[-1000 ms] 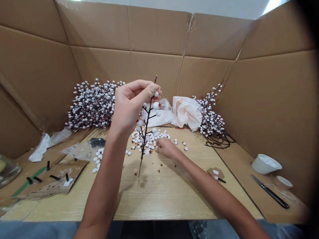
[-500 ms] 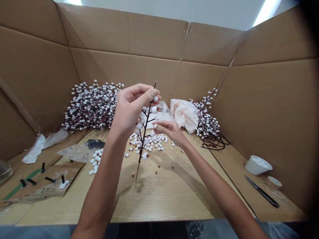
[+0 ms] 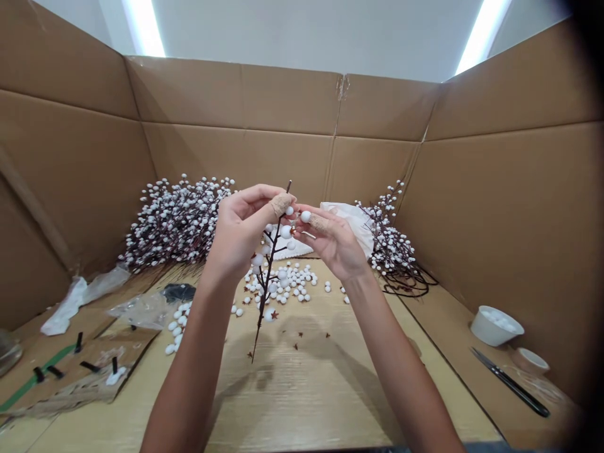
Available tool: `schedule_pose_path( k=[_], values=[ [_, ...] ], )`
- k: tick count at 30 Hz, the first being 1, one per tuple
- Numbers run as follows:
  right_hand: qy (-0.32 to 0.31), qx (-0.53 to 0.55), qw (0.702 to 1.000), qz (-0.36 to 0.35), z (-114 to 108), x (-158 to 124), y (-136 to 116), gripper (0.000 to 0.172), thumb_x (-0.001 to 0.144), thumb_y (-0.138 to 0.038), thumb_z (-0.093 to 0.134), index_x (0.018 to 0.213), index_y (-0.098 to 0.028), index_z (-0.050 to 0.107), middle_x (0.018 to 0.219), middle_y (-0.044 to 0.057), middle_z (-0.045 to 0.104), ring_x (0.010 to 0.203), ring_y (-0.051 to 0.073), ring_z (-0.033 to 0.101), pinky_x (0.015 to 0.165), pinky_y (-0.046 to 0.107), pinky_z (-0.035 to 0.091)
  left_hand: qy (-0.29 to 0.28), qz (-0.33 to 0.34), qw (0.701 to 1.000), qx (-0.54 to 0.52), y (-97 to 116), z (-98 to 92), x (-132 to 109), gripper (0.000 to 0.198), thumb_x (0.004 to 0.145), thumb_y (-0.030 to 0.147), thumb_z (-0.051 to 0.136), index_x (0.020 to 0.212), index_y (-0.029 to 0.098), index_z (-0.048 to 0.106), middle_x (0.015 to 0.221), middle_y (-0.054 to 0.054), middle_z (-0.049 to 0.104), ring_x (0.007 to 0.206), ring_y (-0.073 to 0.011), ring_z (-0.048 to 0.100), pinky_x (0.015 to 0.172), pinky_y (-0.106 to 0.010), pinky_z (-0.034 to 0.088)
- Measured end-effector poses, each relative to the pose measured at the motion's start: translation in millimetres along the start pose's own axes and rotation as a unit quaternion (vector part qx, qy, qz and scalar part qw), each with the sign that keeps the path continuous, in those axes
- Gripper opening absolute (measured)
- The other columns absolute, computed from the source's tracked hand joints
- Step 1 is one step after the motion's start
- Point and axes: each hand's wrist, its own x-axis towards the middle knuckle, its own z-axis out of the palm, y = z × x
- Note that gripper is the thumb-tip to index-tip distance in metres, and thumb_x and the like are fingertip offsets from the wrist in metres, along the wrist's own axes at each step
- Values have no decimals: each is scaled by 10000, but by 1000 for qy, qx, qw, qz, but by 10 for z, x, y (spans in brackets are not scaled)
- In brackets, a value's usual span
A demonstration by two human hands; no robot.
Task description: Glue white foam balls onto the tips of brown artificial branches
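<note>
Left hand (image 3: 240, 236) nearly closed, pinching the dark berry stem (image 3: 268, 283) upright above the counter (image 3: 302, 390) so its twigs stand free, right hand (image 3: 333, 242) partly open, fingertips gripping a white foam ball (image 3: 306, 216) beside the stem, loose balls (image 3: 287, 283) scattered below

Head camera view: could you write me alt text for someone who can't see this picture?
A person's left hand holds an upright twig dotted with white berries, while the right hand pinches a single berry beside it. More berries lie scattered on the table below, and a heap of berry branches sits against a cardboard wall.
</note>
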Motion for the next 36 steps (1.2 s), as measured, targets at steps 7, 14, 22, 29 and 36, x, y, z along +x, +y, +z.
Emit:
schedule_pose_path(
  k=[7, 14, 22, 29, 36],
  values=[
    [15, -8, 999, -35, -113, -8, -75, 240, 686, -267, 695, 901, -211, 606, 871, 14, 689, 864, 157, 661, 872, 355, 559, -25, -15, 1000, 10, -2, 66, -25, 81, 727, 263, 710, 732, 183, 694, 709, -30, 692, 603, -124, 636, 553, -237, 515],
    [-10, -80, 994, -79, -197, -80, -261, 355, 725, -314, 679, 1069, -251, 619, 894, 2, 690, 850, 152, 662, 886, 366, 551, -52, -8, 998, 41, -14, 146, -58, 78, 739, 266, 706, 735, 189, 711, 688, -33, 686, 602, -129, 630, 567, -246, 520],
    [23, -181, 973, -137, -187, -206, -435, 355, 659, -404, 759, 945, -225, 647, 894, 10, 695, 841, 171, 684, 807, 349, 586, -114, -17, 992, 49, 14, 179, -89, 126, 711, 304, 740, 731, 182, 716, 665, -48, 675, 576, -140, 623, 542, -264, 503],
    [21, -192, 968, -159, -139, -273, -531, 260, 677, -335, 759, 906, -232, 693, 866, -4, 707, 846, 178, 689, 789, 365, 593, -139, -20, 989, 37, 27, 175, -102, 96, 718, 290, 732, 734, 196, 721, 664, -38, 664, 584, -138, 612, 549, -261, 510],
    [16, -200, 968, -149, -99, -319, -581, 248, 666, -303, 771, 899, -240, 715, 859, 2, 723, 851, 193, 699, 761, 366, 599, -129, -8, 990, 65, 48, 171, -117, 114, 703, 297, 747, 702, 185, 721, 642, -45, 661, 574, -136, 604, 559, -265, 488]
  ],
)
